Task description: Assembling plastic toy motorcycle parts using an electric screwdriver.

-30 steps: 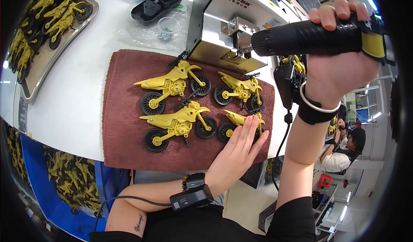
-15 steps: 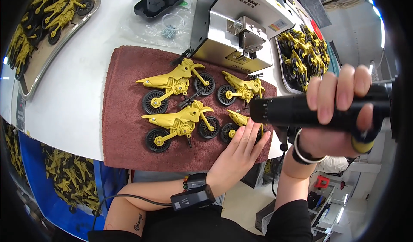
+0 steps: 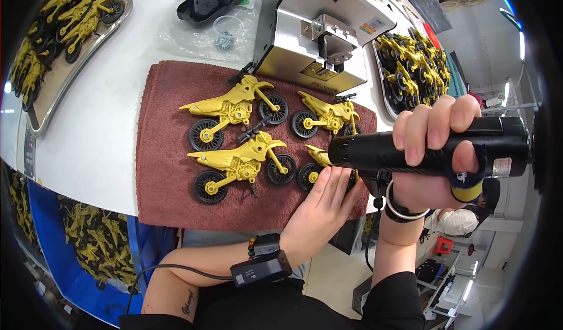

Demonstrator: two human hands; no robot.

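My right hand [image 3: 434,133] is wrapped round a black electric screwdriver [image 3: 375,150], held nearly level above the right part of a brown towel [image 3: 167,201]. Beneath its front end lies a yellow toy motorcycle [image 3: 317,154] with black wheels, partly covered by the tool and my left hand [image 3: 316,218]. The fingers of that left hand are stretched out and rest against this motorcycle. Whether the tool touches anything cannot be made out. Another toy motorcycle [image 3: 329,119] lies just behind. Two more, a front one [image 3: 237,160] and a rear one [image 3: 231,107], lie to the left.
A metal screw-feeding machine [image 3: 293,54] stands behind the towel. Trays of yellow motorcycles sit at left [image 3: 120,31] and right [image 3: 381,89]. A small clear cup [image 3: 227,31] and a black plastic tray [image 3: 211,2] lie at the back. A blue bin [image 3: 50,230] stands lower left.
The whole view has shifted slightly. My right hand and the screwdriver have moved a little to the left, while my left hand stays at the same motorcycle.
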